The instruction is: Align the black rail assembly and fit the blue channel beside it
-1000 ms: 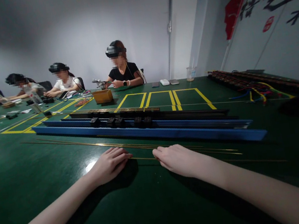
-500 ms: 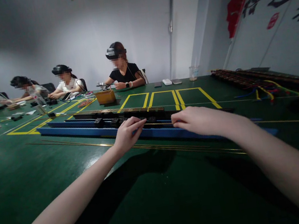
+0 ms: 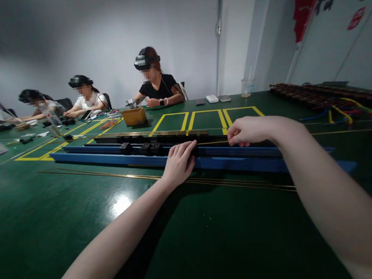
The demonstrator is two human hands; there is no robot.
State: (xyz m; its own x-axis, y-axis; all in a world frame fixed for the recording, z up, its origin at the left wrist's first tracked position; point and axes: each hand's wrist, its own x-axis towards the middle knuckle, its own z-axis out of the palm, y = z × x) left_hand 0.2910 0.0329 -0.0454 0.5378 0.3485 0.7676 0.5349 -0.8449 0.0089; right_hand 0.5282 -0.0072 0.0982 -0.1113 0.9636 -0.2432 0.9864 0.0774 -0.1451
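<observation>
**Left hand [image 3: 179, 162] flat on the blue rail [image 3: 111, 158], right hand [image 3: 248, 130] pinching a thin rod [image 3: 213, 143]**

Nearest on the green table [image 3: 80, 233], a few loose brass rods [image 3: 124, 175] lie side by side, running slantwise under both forearms. Just past them lies the blue rail. The left hand rests on it, palm down and fingers stretched out, unclenched, with the fingertips reaching toward the black rail [image 3: 118, 143] behind. Whether those fingertips touch the thin rod cannot be told.

The right hand hovers over the far edge of the blue rail, fingers curled in, thumb and forefinger closed on the thin rod. That rod runs level between the two hands, above the black rail, and goes on toward the right side of the table.

Small black blocks [image 3: 147, 148] sit on the black rail, left of the hands. Beyond come yellow tape squares [image 3: 204, 119] and a yellow box [image 3: 134, 116]. A bundle of long bars and coloured wires [image 3: 330, 106] lies at the right. Co-workers [image 3: 158, 89] wearing headsets sit along the far edge.
</observation>
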